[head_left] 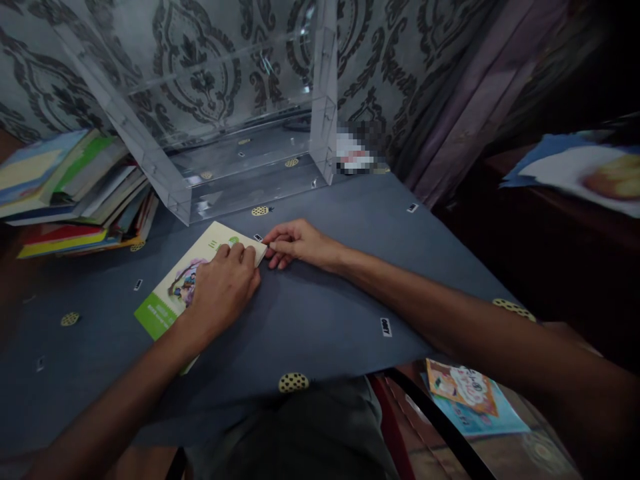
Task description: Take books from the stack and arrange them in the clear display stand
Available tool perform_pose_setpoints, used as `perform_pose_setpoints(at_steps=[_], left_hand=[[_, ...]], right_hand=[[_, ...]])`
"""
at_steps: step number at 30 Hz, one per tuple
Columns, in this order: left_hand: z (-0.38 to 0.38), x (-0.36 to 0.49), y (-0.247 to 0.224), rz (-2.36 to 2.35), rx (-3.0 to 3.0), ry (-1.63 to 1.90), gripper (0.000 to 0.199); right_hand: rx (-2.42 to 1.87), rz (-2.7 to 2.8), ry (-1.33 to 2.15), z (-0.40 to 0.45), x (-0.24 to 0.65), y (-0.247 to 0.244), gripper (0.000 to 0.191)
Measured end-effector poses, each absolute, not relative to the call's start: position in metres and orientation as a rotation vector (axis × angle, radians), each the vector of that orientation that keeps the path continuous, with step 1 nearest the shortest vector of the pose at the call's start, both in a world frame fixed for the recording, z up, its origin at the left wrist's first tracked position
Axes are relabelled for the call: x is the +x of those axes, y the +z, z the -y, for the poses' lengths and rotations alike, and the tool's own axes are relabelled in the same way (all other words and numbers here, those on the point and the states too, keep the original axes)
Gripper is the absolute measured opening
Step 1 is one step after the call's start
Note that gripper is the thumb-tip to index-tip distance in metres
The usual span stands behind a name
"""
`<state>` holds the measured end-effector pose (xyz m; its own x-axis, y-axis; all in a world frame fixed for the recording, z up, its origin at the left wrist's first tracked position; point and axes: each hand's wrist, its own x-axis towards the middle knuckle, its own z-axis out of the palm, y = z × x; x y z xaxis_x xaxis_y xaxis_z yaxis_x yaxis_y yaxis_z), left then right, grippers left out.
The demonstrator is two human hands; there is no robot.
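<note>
A cream and green book (165,291) with a picture on its cover lies at an angle on the dark blue-grey tablecloth (320,313). Across its cover rests my left hand (225,283), fingers bent and pressed together on the upper right part, hiding some of the picture. My right hand (290,245) is at the book's right corner, with thumb and forefinger pinched at that corner; the other fingers curl below.
A clear acrylic shelf (325,120) stands at the back, against a patterned curtain. Stacked books (75,193) lie at the left. Thin books (470,393) are at lower right, below the table edge. A blue and white item (575,167) lies at far right.
</note>
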<state>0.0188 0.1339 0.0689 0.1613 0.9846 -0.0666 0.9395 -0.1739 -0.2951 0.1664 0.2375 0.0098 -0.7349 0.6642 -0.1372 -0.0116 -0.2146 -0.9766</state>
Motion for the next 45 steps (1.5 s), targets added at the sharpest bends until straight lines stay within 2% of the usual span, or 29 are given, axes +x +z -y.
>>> perform_pose_setpoints(at_steps=[2,5,8,14,21,24,28,31,35,37,41,43,45], left_hand=[[-0.132,0.014,0.065,1.890,-2.253,0.315,0.026],[-0.128,0.003,0.059,1.892,-2.296,0.199,0.028],[-0.121,-0.008,0.051,1.919,-2.326,0.062,0.037],[-0.113,-0.022,0.048,1.855,-2.425,0.039,0.040],[-0.115,-0.020,0.061,1.897,-2.454,0.142,0.033],[-0.119,-0.007,0.068,1.908,-2.438,0.290,0.026],[-0.120,0.006,0.076,1.818,-2.419,0.506,0.033],[-0.113,0.000,0.079,1.810,-2.443,0.514,0.031],[-0.096,-0.020,0.076,1.890,-2.433,0.328,0.028],[-0.089,-0.027,0.072,1.901,-2.402,0.257,0.030],[-0.079,-0.030,0.063,1.882,-2.368,0.222,0.032],[-0.078,-0.027,0.061,1.868,-2.346,0.227,0.030],[-0.079,-0.023,0.060,1.853,-2.327,0.247,0.025]], right_hand=[[-0.759,1.764,1.856,-0.240,0.168,0.008,0.011],[-0.692,2.147,1.315,-0.246,0.171,0.007,0.015],[-0.445,2.434,0.836,-0.254,0.173,0.012,0.022],[-0.115,2.721,0.673,-0.268,0.171,0.020,0.020],[-0.233,2.571,0.768,-0.258,0.168,0.003,0.023],[-0.314,2.495,0.816,-0.250,0.168,-0.001,0.024],[-0.382,2.433,0.926,-0.242,0.169,0.001,0.028],[-0.380,2.422,1.019,-0.237,0.170,0.005,0.028],[-0.440,2.200,1.429,-0.227,0.161,0.007,0.054],[-0.497,1.948,1.753,-0.222,0.154,0.008,0.058],[-0.560,1.610,2.252,-0.219,0.145,0.010,0.030],[-0.554,1.574,2.317,-0.218,0.144,0.011,0.018],[-0.543,1.582,2.281,-0.217,0.144,0.011,0.014]])
